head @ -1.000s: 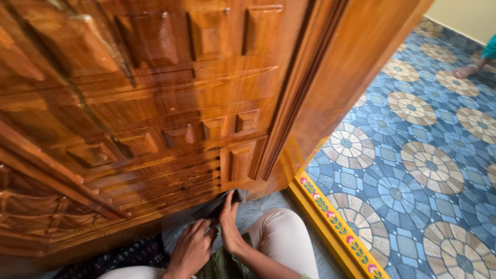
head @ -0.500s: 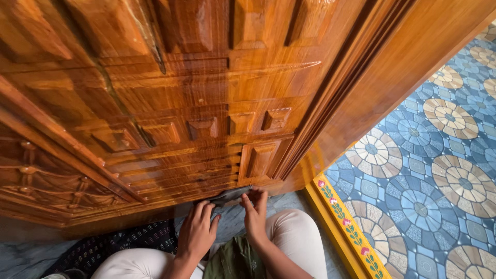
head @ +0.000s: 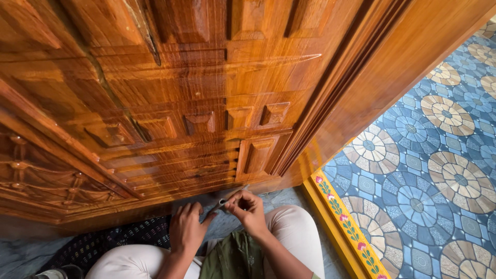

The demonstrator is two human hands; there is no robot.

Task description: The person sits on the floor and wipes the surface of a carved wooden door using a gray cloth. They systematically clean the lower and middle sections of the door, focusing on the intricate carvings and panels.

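Your right hand [head: 249, 209] pinches a thin metal tool [head: 225, 200] below the carved wooden door [head: 206, 103]; your left hand [head: 186, 230], fingers loosely open, touches its tip.

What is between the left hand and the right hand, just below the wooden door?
In the head view, a thin grey tool spans the gap: the right hand grips it, and the left hand touches it.

Bright daylight, glare on varnished door [head: 170, 98], wide-angle distortion.
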